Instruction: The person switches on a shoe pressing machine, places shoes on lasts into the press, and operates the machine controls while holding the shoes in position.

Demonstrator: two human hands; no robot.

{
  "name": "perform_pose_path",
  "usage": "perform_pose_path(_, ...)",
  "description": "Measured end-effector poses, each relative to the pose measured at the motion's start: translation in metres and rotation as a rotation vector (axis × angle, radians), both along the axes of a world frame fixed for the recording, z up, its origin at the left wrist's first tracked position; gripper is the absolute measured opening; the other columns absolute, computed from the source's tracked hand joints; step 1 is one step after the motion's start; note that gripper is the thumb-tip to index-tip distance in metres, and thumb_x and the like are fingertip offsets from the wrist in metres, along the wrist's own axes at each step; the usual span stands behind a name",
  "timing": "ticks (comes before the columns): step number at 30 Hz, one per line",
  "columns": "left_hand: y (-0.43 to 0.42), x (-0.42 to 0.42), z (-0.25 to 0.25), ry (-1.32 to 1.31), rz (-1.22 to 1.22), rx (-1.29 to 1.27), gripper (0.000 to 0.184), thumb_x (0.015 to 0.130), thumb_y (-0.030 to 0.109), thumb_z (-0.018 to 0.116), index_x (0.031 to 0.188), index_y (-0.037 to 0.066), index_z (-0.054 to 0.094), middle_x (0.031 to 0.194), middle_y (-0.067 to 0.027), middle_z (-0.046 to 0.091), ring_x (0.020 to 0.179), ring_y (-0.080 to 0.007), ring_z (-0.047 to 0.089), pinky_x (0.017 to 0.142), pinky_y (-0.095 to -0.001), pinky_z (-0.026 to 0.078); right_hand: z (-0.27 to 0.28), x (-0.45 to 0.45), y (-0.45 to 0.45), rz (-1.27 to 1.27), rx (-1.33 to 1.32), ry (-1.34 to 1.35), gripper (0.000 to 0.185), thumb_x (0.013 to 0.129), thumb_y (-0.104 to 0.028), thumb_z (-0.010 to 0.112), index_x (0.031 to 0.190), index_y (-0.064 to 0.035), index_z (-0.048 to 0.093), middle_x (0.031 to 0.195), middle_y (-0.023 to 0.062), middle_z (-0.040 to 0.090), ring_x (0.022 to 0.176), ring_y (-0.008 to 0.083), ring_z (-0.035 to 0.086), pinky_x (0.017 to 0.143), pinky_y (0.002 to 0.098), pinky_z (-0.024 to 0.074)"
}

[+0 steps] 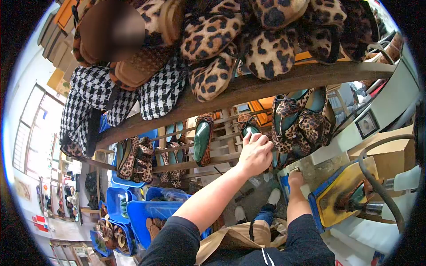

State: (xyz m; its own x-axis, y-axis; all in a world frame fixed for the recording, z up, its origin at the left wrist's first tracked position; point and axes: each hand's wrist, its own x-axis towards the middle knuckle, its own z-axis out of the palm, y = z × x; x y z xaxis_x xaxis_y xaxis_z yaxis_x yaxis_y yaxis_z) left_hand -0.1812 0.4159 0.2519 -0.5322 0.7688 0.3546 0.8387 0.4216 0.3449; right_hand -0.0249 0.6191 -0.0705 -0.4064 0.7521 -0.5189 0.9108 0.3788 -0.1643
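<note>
My left hand [256, 153] reaches to the lower rack, its fingers curled over the heel end of a leopard-print shoe [247, 120] with a green insole. To its left, another leopard-print shoe [203, 141] with a green insole rests on the rack bars. A cluster of leopard-print shoes with bows [301, 117] is just to its right. My right hand [296, 178] is lower, beside the blue edge of the machine; its fingers are too small and foreshortened to read.
A wooden shelf rail [248, 86] crosses above my hands, bearing leopard-print and houndstooth shoes [164, 86]. Blue bins [144, 217] stand at lower left. On the right are a machine with a yellow plate [339, 190], a black hose [377, 177] and a cardboard box [395, 155].
</note>
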Motion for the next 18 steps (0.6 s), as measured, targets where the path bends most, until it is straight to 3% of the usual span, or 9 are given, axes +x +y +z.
perform_pose_path(2, 0.0, -0.001, -0.002, 0.017, 0.0, 0.01, 0.015, 0.083, 0.016, 0.066, 0.097, 0.013, 0.072, 0.106, -0.0043, 0.064, 0.117, -0.0265, 0.057, 0.114, -0.0538, 0.033, -0.051, 0.009, -0.003, -0.506, -0.288, 0.385, 0.042, 0.106, -0.038, 0.049, 0.109, -0.0013, 0.069, 0.103, 0.0212, 0.075, 0.09, 0.0343, 0.075, 0.071, 0.0468, 0.0626)
perform_pose_path(4, 0.003, -0.001, -0.001, 0.02, -0.004, 0.014, 0.016, 0.083, 0.016, 0.065, 0.097, 0.013, 0.072, 0.106, -0.0042, 0.064, 0.117, -0.0268, 0.057, 0.114, -0.0536, 0.034, -0.088, 0.007, -0.01, -1.428, -0.909, 1.028, 0.04, 0.105, -0.043, 0.051, 0.104, -0.0053, 0.065, 0.092, 0.0183, 0.075, 0.076, 0.0326, 0.073, 0.061, 0.0454, 0.0615)
perform_pose_path(8, 0.0, -0.002, 0.002, 0.007, -0.016, -0.001, 0.016, 0.084, 0.016, 0.065, 0.098, 0.012, 0.072, 0.108, -0.005, 0.066, 0.117, -0.0281, 0.057, 0.111, -0.0535, 0.036, -0.082, 0.026, -0.003, -1.253, -1.058, 0.883, 0.037, 0.103, -0.048, 0.058, 0.1, -0.0118, 0.056, 0.077, 0.0118, 0.066, 0.06, 0.0277, 0.065, 0.051, 0.0372, 0.056)
perform_pose_path(9, 0.001, -0.003, 0.001, 0.018, -0.024, 0.031, 0.014, 0.082, 0.015, 0.066, 0.094, 0.01, 0.069, 0.106, -0.0068, 0.064, 0.115, -0.0297, 0.056, 0.11, -0.0536, 0.036, -0.102, 0.038, -0.012, -0.988, -0.968, 0.929, 0.057, 0.102, -0.061, 0.045, 0.104, -0.0054, 0.057, 0.088, 0.0194, 0.068, 0.07, 0.0337, 0.066, 0.059, 0.0418, 0.0562)
perform_pose_path(11, 0.0, -0.003, 0.002, 0.028, -0.044, 0.052, 0.012, 0.081, 0.015, 0.066, 0.091, 0.009, 0.067, 0.105, -0.0094, 0.062, 0.115, -0.0318, 0.055, 0.107, -0.054, 0.036, -0.168, 0.056, -0.003, -0.836, -1.256, 0.699, 0.066, 0.1, -0.066, 0.051, 0.111, -0.0012, 0.061, 0.093, 0.0241, 0.07, 0.08, 0.0367, 0.07, 0.066, 0.0449, 0.0602)
perform_pose_path(12, -0.001, -0.006, -0.002, 0.054, -0.053, 0.032, 0.014, 0.081, 0.016, 0.066, 0.092, 0.009, 0.068, 0.106, -0.0099, 0.063, 0.116, -0.0322, 0.055, 0.105, -0.0543, 0.037, -0.123, 0.068, -0.026, -0.734, -1.179, 0.795, 0.053, 0.1, -0.054, 0.056, 0.106, -0.0019, 0.063, 0.09, 0.0214, 0.07, 0.075, 0.0354, 0.07, 0.065, 0.0448, 0.0586)
perform_pose_path(14, -0.001, -0.004, 0.002, 0.063, -0.046, 0.005, 0.017, 0.081, 0.017, 0.065, 0.095, 0.009, 0.07, 0.108, -0.0107, 0.063, 0.118, -0.0328, 0.055, 0.106, -0.0548, 0.036, -0.006, 0.089, -0.077, -0.541, -0.993, 0.972, 0.028, 0.1, -0.031, 0.065, 0.095, -0.0031, 0.067, 0.084, 0.0161, 0.072, 0.066, 0.0329, 0.069, 0.061, 0.0446, 0.0553)
perform_pose_path(16, 0.001, -0.003, -0.001, 0.115, -0.041, 0.025, 0.015, 0.082, 0.013, 0.064, 0.096, 0.009, 0.071, 0.112, -0.0119, 0.065, 0.115, -0.0337, 0.057, 0.1, -0.052, 0.042, 0.019, 0.102, -0.095, 0.68, 0.068, 0.53, 0.036, 0.1, -0.03, 0.057, 0.083, 0.0007, 0.063, 0.077, 0.0224, 0.066, 0.071, 0.0409, 0.067, 0.065, 0.0498, 0.053)
perform_pose_path(18, 0.001, -0.001, 0.005, 0.084, -0.053, 0.049, 0.013, 0.083, 0.011, 0.064, 0.093, 0.007, 0.071, 0.11, -0.0105, 0.068, 0.112, -0.0344, 0.059, 0.099, -0.0512, 0.044, 0.079, 0.127, -0.132, -0.048, -0.387, 0.716, 0.035, 0.101, -0.035, 0.056, 0.098, -0.0024, 0.068, 0.088, 0.0213, 0.071, 0.085, 0.0466, 0.068, 0.078, 0.0541, 0.0525)
